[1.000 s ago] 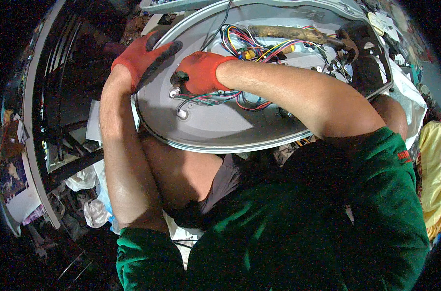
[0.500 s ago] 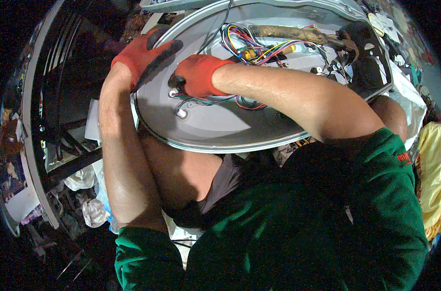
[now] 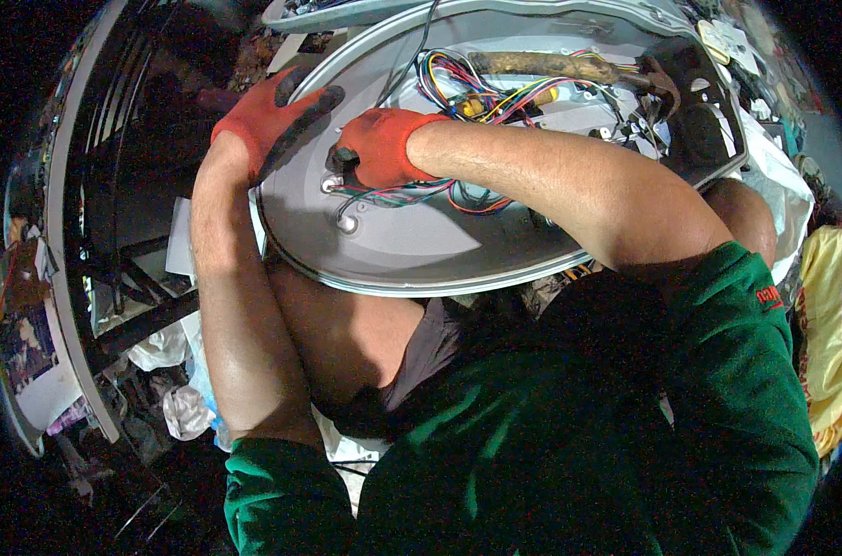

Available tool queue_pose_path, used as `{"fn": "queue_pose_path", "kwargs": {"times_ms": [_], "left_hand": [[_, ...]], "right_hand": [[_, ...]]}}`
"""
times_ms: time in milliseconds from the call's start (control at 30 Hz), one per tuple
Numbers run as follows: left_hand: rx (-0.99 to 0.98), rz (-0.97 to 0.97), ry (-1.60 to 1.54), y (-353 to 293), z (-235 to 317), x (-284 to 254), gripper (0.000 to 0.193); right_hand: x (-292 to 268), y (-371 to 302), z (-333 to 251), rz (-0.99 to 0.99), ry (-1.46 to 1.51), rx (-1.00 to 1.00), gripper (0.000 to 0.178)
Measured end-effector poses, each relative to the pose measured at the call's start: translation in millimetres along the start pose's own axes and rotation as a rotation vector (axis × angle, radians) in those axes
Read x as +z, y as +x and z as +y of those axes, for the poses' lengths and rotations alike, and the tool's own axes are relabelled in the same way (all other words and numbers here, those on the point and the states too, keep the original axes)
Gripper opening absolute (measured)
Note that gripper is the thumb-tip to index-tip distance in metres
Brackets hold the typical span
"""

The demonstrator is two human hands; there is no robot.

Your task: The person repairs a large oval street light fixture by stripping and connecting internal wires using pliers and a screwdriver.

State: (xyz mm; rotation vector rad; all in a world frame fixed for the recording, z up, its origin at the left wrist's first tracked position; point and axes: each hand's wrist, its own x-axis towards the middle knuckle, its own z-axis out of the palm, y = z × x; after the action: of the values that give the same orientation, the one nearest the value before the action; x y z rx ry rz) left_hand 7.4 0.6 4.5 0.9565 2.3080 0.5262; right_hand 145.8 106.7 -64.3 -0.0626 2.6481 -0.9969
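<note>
A large grey oval plastic shell (image 3: 411, 259) lies across my lap, its hollow side up. My left hand (image 3: 265, 122), in a red glove with dark fingertips, straddles its left rim, thumb inside and fingers outside. Inside the shell my right hand (image 3: 379, 148), gloved alike, is closed beside a small white fitting (image 3: 331, 185). Whatever its fingertips pinch is hidden. Thin coloured wires (image 3: 407, 195) run from there to the right, under my forearm. Nearer me sits a second white fitting (image 3: 347, 223) with a dark lead.
Beyond my right forearm lie a coiled wire bundle (image 3: 439, 79), a yellow-handled tool (image 3: 546, 96) and a wooden-handled hammer (image 3: 550, 65), all in the shell. A black metal frame (image 3: 152, 320) stands at left. A yellow sack (image 3: 824, 324) is at the right.
My right fingers have shifted slightly up from the white fitting, and the wires beside it have moved a little. My left hand stays at the rim.
</note>
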Motion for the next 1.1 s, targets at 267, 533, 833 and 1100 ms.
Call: {"fn": "queue_pose_path", "kwargs": {"times_ms": [267, 533, 833, 1100], "left_hand": [[0.013, -0.005, 0.091, 2, 1, -1, 0.063], [0.01, -0.011, 0.045, 0, 2, 0, 0.065], [0.021, -0.007, 0.085, -1, 0, -1, 0.07], [0.025, 0.04, 0.247, 10, -11, -3, 0.072]], "right_hand": [[12, 9, -7, 0.095, -0.013, -0.017, 0.04], [-4, -6, -2, 0.069, 0.053, -0.034, 0.041], [6, -2, 1, 0.059, 0.0, -0.015, 0.042], [5, 4, -16, 0.067, 0.0, -0.004, 0.038]]}}
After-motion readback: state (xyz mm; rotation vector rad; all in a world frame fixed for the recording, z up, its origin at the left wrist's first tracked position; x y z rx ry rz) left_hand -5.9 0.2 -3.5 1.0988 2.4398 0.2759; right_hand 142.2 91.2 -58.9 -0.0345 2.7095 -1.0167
